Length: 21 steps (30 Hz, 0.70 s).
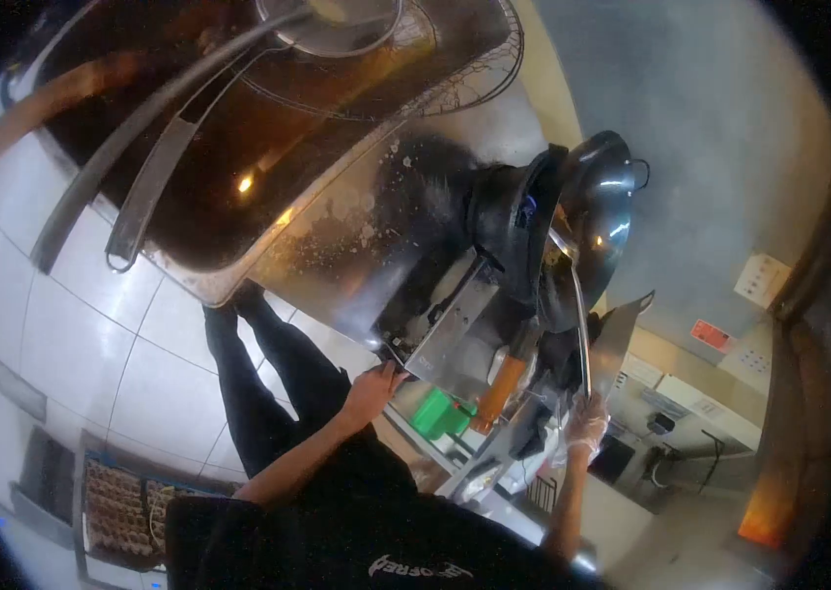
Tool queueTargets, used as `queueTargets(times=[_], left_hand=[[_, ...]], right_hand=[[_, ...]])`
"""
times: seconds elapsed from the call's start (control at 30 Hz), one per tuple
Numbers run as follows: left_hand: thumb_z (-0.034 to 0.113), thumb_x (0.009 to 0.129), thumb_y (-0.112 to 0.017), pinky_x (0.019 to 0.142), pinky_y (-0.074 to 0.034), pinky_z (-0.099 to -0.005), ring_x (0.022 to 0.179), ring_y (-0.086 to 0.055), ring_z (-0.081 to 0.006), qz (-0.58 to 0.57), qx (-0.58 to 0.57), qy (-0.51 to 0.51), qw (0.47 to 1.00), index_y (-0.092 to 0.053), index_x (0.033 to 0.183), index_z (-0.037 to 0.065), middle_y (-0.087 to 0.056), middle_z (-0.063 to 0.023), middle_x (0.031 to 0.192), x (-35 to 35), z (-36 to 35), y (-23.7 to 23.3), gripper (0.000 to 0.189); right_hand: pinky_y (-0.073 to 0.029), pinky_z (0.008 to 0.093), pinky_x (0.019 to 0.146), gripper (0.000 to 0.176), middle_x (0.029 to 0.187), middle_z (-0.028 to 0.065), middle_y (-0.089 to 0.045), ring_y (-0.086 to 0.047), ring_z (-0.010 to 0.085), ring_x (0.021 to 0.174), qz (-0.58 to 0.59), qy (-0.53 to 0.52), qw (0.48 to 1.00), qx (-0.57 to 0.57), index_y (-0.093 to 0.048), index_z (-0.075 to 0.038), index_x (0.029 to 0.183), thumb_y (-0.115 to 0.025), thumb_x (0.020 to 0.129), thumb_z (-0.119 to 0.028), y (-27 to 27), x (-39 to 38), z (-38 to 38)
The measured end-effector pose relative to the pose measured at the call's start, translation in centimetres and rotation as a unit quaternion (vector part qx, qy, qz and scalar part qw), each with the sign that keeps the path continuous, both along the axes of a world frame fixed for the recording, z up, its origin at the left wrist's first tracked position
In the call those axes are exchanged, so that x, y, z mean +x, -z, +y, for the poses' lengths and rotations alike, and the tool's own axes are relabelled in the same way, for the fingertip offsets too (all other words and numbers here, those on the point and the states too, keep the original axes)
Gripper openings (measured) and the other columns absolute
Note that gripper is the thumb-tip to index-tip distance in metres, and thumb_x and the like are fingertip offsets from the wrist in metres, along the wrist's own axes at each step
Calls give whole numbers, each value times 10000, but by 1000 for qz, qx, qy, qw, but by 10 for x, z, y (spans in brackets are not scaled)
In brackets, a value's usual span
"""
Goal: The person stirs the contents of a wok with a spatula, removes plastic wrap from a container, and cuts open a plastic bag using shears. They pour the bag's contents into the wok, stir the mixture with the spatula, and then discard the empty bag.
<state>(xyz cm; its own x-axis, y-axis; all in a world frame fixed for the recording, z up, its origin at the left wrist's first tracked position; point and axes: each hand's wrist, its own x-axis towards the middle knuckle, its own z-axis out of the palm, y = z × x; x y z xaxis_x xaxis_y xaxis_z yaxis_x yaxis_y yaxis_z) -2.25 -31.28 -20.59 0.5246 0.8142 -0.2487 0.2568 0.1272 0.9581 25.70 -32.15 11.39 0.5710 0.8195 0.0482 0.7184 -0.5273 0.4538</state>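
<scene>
Wok (606, 208) with ladle (582, 324) inside

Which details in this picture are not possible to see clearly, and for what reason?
In the head view:
Wok: shadow and glare obscure its contents.
Left hand: blur hides what its fingertips touch.
Round utensil: the top edge cuts off its bowl.
Long-handled utensil in the right hand: head's exact shape too blurred.
Red sign: markings too small to read.

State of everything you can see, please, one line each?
Left hand: bare, fingers curled at stove's front
Right hand: gloved, closed on metal utensil
Metal utensil: head inside wok
Wok: uncovered, contents unclear
Burner: bluish glow, possibly lit
Large pan: holding dark liquid
Strainer: over large pan
</scene>
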Motion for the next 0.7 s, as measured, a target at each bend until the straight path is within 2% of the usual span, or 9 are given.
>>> queueTargets(times=[0.07,0.13,0.23,0.33,0.4,0.53,0.6,0.63,0.7], left_hand=[[348,939,-507,540,-497,-456,624,-610,-390,-26,-30,-3,999,-539,970,-45,-598,-211,701,5,-8,7,395],[335,945,-498,528,-493,-456,619,-607,-393,-49,-56,-10,997,-530,991,-40,-598,-214,709,11,-13,17,380],[308,954,-485,539,-481,-460,637,-605,-404,-85,-82,-23,993,-517,990,-44,-600,-222,723,20,-28,29,355],[289,957,-481,576,-467,-485,636,-591,-423,-103,-53,-95,989,-509,981,-55,-601,-229,722,30,-36,29,346],[288,958,-488,609,-455,-485,651,-585,-421,-131,-227,-73,962,-503,982,-54,-608,-221,734,30,-35,22,343],[272,963,-489,599,-457,-462,626,-577,-390,-195,-288,-68,935,-509,964,-26,-608,-191,720,28,-38,30,299],[289,985,-435,549,-456,-290,581,-544,-137,-168,-132,-83,973,-507,935,-29,-595,-77,695,41,-61,54,330],[289,985,-435,549,-456,-290,581,-544,-137,-166,-134,-84,973,-507,935,-29,-595,-77,695,34,-46,41,330],[278,986,-431,555,-458,-289,570,-545,-136,-251,-268,-65,928,-512,907,-20,-594,-65,685,21,-23,24,319]], right_hand=[[-446,458,662,182,834,202,-615,-583,411,775,-7,15,1000,-8,-576,-45,1017,-581,867,-146,-5,-16,7],[-464,456,725,286,961,236,-629,-603,423,882,65,79,995,-10,-566,-33,1132,-566,900,-200,-11,-39,18],[-465,447,714,274,951,237,-631,-608,422,868,51,82,995,-14,-551,-27,1129,-558,905,-184,-9,-41,11],[-461,452,720,275,947,237,-626,-600,425,879,53,114,992,-25,-534,-45,1142,-550,909,-190,-8,-41,7],[-457,459,722,281,942,239,-620,-591,428,889,48,133,989,-52,-516,-76,1163,-541,914,-204,-8,-40,5],[-462,457,677,291,909,236,-624,-615,410,830,75,116,990,-12,-519,-89,1166,-539,916,-238,-2,-38,-1],[-462,453,654,294,876,232,-626,-619,405,796,69,126,989,-18,-522,-90,1164,-541,916,-247,1,-35,-5],[-463,449,631,296,842,228,-628,-622,401,761,62,136,988,-24,-525,-92,1162,-543,916,-255,1,-34,-5],[-462,441,613,295,816,222,-628,-623,393,735,61,135,989,-23,-529,-95,1160,-544,918,-262,4,-33,-4]])
